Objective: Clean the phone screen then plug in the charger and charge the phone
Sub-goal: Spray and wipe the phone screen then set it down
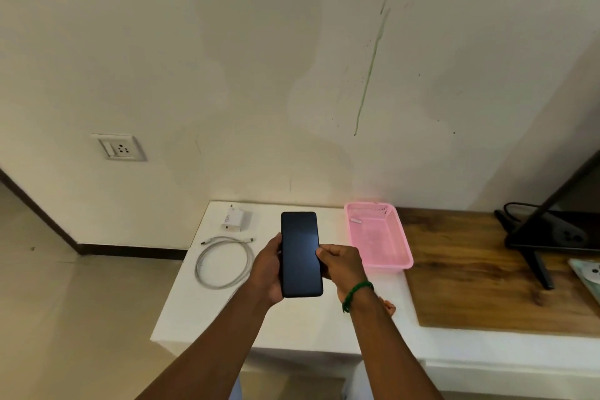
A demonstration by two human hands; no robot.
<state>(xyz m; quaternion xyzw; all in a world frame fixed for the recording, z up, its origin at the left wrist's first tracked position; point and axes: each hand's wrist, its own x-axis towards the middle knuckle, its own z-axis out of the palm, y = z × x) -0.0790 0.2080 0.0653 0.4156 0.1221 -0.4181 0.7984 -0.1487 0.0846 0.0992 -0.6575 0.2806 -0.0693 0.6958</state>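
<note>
A black phone (300, 250) with a dark screen is held above the white table (207, 308), screen facing me. My left hand (268, 273) grips its lower left edge from behind. At the phone's right edge my right hand (341, 265) holds on, thumb lying on the glass. No cloth shows in either hand. A white charger brick (234, 219) lies at the table's back left. The coiled white cable (224, 261) lies just in front of it. A wall socket (119, 148) with a switch sits on the wall at the left.
A pink plastic basket (394, 239) stands right of the phone with a small white item inside. Beyond it is a wooden board (470, 276) bearing a black monitor stand (545, 250). A small orange thing (389, 305) lies by my right wrist. Floor lies left.
</note>
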